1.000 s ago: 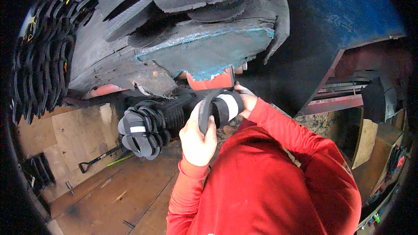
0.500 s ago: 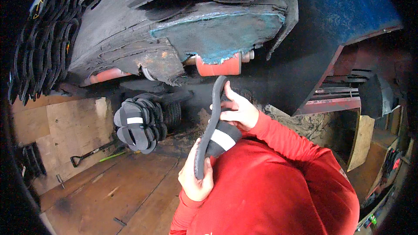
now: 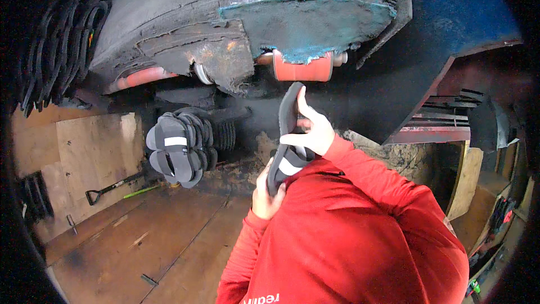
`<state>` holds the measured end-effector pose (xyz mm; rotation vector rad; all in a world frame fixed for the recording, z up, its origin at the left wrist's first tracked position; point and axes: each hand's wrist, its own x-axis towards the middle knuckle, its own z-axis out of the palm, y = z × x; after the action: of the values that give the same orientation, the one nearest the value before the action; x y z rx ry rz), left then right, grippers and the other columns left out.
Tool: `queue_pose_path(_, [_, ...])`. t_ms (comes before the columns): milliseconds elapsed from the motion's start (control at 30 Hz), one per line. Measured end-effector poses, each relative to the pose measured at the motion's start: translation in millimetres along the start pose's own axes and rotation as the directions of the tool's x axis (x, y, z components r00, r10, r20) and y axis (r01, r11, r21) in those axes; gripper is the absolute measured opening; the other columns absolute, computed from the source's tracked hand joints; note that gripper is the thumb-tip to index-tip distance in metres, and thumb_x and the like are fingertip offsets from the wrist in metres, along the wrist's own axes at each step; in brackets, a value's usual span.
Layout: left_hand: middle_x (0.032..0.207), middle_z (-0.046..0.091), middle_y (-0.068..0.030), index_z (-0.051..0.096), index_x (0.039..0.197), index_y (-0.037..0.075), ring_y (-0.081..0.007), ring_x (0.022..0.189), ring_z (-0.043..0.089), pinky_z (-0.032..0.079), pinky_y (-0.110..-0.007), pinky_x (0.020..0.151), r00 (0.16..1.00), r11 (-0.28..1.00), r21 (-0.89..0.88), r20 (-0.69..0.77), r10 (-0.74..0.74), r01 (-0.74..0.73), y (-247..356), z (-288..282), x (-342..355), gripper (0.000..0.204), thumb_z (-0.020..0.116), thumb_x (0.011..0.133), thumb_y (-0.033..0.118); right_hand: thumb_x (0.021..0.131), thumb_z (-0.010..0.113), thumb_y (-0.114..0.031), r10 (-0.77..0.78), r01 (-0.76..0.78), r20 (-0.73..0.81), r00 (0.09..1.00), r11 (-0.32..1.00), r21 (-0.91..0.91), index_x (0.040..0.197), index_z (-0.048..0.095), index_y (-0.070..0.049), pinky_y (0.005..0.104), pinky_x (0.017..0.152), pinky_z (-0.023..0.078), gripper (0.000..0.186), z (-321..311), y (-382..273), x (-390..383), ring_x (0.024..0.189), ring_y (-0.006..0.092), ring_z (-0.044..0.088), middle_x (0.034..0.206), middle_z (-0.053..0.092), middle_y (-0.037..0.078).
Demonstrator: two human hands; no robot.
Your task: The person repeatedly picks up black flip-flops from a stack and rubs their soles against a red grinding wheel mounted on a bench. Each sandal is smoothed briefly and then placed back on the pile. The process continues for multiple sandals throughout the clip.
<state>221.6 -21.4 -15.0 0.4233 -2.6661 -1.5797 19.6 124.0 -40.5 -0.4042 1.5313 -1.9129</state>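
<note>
Sandal (image 3: 288, 114) shifted forward, dark grey, seemingly bent

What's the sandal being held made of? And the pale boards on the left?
The sandal sole looks like matte foam or rubber: thick, dark, dull. Its strap may be fabric, a dull band arching over; any weave is too small to see. The pale boards look like bare plywood: flat, tan, scuffed.

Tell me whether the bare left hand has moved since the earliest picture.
Yes: the left hand now sits lower and leftward in view, relative to the orange cylindrical roller.
</note>
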Motion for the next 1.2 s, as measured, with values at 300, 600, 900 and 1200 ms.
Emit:
queue_pose_path(300, [0.093, 0.071, -0.0269, 0.061, 0.124, -0.005, -0.0341, 0.09, 0.073, 0.056, -0.04, 0.075, 0.993, 0.995, -0.103, -0.116, -0.015, 0.003, 37.8, 36.0, 177.0, 0.052, 0.068, 0.093, 0.036, 0.071, 0.089, -0.023, 0.055, -0.055, 0.017, 0.998, 0.998, -0.031, 0.158, 0.022, -0.004, 0.0391, 0.113, 0.039, 0.111, -12.8, 35.9, 6.2, 0.139, 0.0281, 0.045, 0.149, 0.047, 0.02])
queue_pose_path(600, [0.081, 0.068, -0.0304, 0.069, 0.095, -0.005, -0.047, 0.081, 0.069, 0.056, -0.052, 0.073, 0.989, 0.951, 0.269, -0.04, -0.144, 0.15, 57.9, 39.8, 203.1, 0.05, 0.062, 0.092, 0.045, 0.074, 0.085, -0.008, 0.286, -0.338, 0.224, 0.932, 0.909, 0.244, 0.149, 0.037, -0.007, 0.0355, 0.094, 0.053, 0.089, -42.0, -4.4, 26.3, 0.114, 0.0191, 0.061, 0.127, 0.061, 0.011])
queue_pose_path(900, [0.096, 0.069, -0.0315, 0.059, 0.128, -0.009, -0.0422, 0.092, 0.071, 0.056, -0.044, 0.078, 0.976, 0.999, -0.018, -0.213, -0.037, 0.034, 39.6, 61.6, 178.8, 0.055, 0.064, 0.096, 0.036, 0.072, 0.082, -0.01, 0.154, -0.132, 0.159, 0.975, 0.981, -0.141, 0.147, 0.045, -0.007, 0.038, 0.101, 0.05, 0.084, -54.2, 14.5, 22.1, 0.118, 0.0241, 0.061, 0.132, 0.061, 0.015])
queue_pose_path(1200, [0.116, 0.071, -0.0192, 0.059, 0.131, -0.004, -0.0192, 0.107, 0.069, 0.054, -0.031, 0.09, 0.979, 0.928, -0.372, -0.188, -0.076, 0.0, 59.8, 50.6, 162.4, 0.047, 0.073, 0.092, 0.018, 0.082, 0.075, -0.01, -0.353, 0.145, -0.203, 0.913, 0.747, -0.648, 0.139, 0.053, -0.012, 0.0455, 0.105, 0.046, 0.061, -14.7, 24.3, 7.8, 0.126, 0.0479, 0.052, 0.144, 0.043, 0.03])
